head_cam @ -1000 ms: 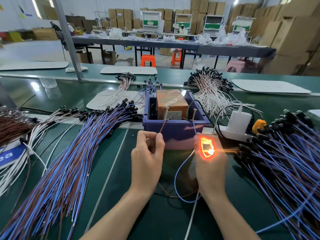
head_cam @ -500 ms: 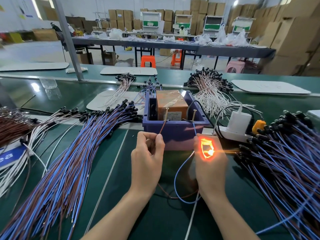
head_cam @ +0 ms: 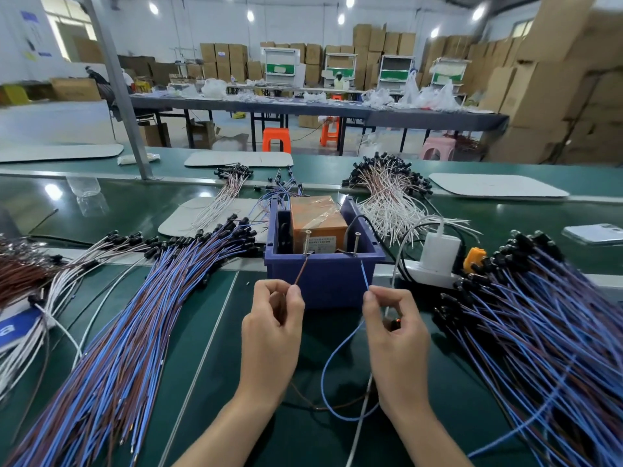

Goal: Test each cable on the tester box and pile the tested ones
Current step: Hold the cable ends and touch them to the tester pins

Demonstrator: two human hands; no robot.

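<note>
Head view, left hand (head_cam: 269, 328) pinches brown wire (head_cam: 301, 271); right hand (head_cam: 394, 335) pinches blue wire (head_cam: 364, 274), tester box (head_cam: 323, 281) just beyond

Tester box (head_cam: 325, 281) stands mid-bench (head_cam: 188, 298). Left cable pile (head_cam: 135, 332) lies left of it, right cable pile (head_cam: 539, 332) lies right. Power strip (head_cam: 435, 274) sits between box and right pile. Rear cable pile (head_cam: 387, 193) lies behind. Left hand (head_cam: 273, 328) and right hand (head_cam: 394, 332) are before the box, each pinching the cable (head_cam: 340, 345).

Forearms reach forward; left grip (head_cam: 273, 326) and right grip (head_cam: 397, 335) each pinch 1 end of the cable (head_cam: 333, 352).
</note>
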